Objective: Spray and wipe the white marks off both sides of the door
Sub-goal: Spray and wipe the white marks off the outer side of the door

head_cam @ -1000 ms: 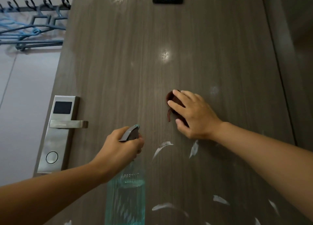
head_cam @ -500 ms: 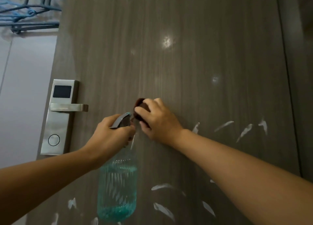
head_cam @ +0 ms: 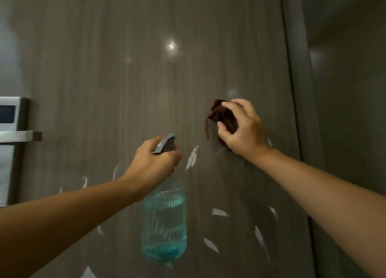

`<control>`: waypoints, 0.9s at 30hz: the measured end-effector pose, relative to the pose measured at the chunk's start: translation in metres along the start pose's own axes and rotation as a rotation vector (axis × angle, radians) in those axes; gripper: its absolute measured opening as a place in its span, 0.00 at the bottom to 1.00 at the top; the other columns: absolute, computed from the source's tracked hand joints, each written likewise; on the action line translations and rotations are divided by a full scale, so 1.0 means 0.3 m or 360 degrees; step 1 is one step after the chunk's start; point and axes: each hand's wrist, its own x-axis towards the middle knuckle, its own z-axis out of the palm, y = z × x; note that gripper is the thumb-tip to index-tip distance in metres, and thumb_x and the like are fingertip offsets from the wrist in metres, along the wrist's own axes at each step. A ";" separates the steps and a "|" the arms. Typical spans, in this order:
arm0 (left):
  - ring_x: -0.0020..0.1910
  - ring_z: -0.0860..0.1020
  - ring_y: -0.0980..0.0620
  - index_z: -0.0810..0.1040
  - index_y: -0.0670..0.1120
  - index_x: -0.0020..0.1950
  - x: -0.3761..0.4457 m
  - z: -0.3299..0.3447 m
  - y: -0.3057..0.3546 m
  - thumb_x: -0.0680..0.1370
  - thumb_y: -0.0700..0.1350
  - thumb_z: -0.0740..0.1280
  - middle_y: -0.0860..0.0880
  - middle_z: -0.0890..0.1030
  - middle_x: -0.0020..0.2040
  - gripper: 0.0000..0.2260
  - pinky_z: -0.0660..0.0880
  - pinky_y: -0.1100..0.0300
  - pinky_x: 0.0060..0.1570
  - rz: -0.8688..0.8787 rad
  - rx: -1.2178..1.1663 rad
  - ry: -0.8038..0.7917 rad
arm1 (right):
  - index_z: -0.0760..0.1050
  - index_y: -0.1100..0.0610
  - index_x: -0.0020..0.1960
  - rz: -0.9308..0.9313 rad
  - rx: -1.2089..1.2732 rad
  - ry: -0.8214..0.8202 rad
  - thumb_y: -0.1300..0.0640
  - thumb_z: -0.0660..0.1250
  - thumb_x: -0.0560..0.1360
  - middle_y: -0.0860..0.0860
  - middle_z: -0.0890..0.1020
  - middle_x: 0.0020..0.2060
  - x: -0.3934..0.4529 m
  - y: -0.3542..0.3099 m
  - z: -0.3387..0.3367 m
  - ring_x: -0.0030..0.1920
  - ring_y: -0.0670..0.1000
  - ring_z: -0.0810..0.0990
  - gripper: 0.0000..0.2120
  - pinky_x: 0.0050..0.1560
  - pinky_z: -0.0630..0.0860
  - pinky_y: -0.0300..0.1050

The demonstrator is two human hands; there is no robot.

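Door: the grey-brown wood-grain door fills the view, its right edge against a darker frame.
White marks: short white smears lie across the door's lower half, below and between the two hands; one sits just right of the sprayer head.
Cloth: the dark brown crumpled cloth is pressed on the door at right of centre, farther right and higher than half a second ago.
Right hand: the right hand grips the cloth with curled fingers, now well apart from the left hand instead of touching it.
Spray bottle: the clear bottle of blue liquid with a grey trigger head hangs upright before the door.
Left hand: the left hand is wrapped round the bottle's neck and trigger.
Lock: the silver electronic lock plate with lever handle sits at the left edge, now partly cut off.
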 end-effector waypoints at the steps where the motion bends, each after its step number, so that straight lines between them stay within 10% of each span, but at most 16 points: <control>1: 0.38 0.79 0.44 0.80 0.41 0.45 0.004 0.042 0.008 0.75 0.41 0.70 0.37 0.81 0.42 0.04 0.79 0.41 0.44 0.0010 -0.0003 -0.0036 | 0.81 0.61 0.64 0.0029 -0.0049 0.0031 0.54 0.72 0.72 0.60 0.80 0.60 -0.007 0.054 -0.036 0.58 0.56 0.80 0.22 0.64 0.75 0.43; 12: 0.37 0.76 0.47 0.78 0.42 0.46 0.045 0.494 0.048 0.75 0.46 0.67 0.40 0.80 0.39 0.08 0.76 0.46 0.37 0.0058 -0.0046 -0.0242 | 0.77 0.62 0.70 0.0155 -0.0299 -0.0024 0.55 0.69 0.79 0.60 0.79 0.66 -0.011 0.491 -0.226 0.66 0.62 0.78 0.21 0.69 0.73 0.53; 27: 0.29 0.68 0.54 0.73 0.44 0.45 0.105 0.744 0.064 0.82 0.45 0.65 0.49 0.74 0.37 0.07 0.65 0.66 0.23 0.0080 -0.0009 -0.0230 | 0.70 0.53 0.77 0.0175 -0.0281 -0.0403 0.53 0.61 0.81 0.53 0.68 0.78 -0.004 0.476 -0.268 0.78 0.57 0.65 0.25 0.75 0.63 0.51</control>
